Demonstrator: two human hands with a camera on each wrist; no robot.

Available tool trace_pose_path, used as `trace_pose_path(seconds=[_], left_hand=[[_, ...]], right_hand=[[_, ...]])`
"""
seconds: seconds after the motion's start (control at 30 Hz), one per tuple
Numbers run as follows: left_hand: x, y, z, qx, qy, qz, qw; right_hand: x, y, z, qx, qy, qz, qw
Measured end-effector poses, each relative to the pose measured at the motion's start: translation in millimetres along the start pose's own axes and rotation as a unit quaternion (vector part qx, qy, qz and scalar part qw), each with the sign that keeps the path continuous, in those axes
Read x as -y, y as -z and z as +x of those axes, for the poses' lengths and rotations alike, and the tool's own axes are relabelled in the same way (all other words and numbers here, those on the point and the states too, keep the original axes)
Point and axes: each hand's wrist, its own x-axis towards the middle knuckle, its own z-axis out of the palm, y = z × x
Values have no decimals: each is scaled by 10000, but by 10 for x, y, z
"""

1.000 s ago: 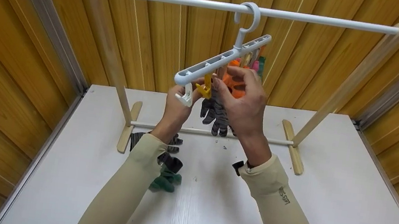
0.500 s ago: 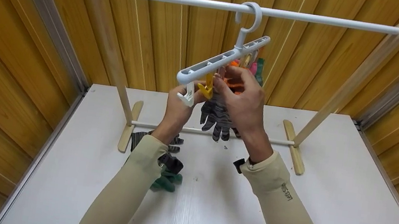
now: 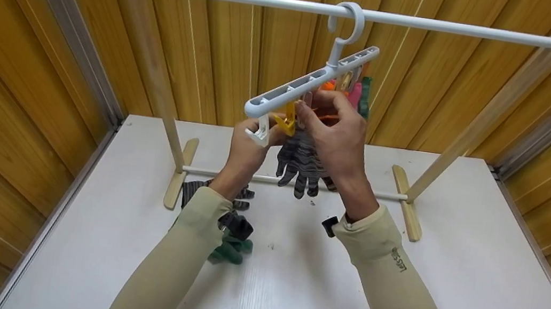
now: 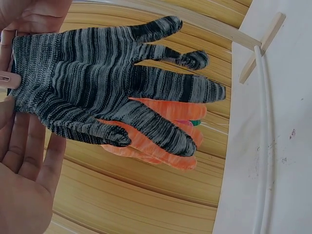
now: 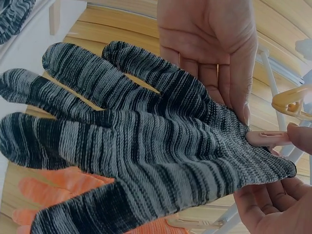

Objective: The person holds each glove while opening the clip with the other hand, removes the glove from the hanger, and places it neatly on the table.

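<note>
Slippage of the grey glove [image 3: 301, 163] from its clip [image 5: 265, 139] is the likely fault, should the cuff be caught only at its edge; a tug could also swing the hanger [image 3: 312, 81] on the rail [image 3: 344, 11]. Glove hangs under hanger, above desk [image 3: 457, 244], orange glove [image 4: 165, 146] behind. Right hand [image 3: 334, 138]: fingers curled, pinching at cuff/clip; left hand [image 3: 250, 140]: curled by white clip [image 3: 258, 131], grip can't be told.

Walls of honey-coloured wooden planks [image 3: 21, 86] close in at the back and on both sides, with grey metal strips [image 3: 65, 22] running along the two back corners. Below lies a white surface [image 3: 451, 287], lightly speckled near its middle, evenly lit without hard shadows.
</note>
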Motion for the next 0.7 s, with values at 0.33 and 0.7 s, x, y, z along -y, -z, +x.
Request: trace_pose_path(seconds=[0.33, 0.7], left_hand=[[-21, -1, -22, -53, 178, 158, 9997], [-49, -10, -48, -127, 160, 425, 9989]], right_hand=[[-14, 17, -13, -38, 90, -17, 10000], [-44, 19, -15, -94, 311, 147, 9994]])
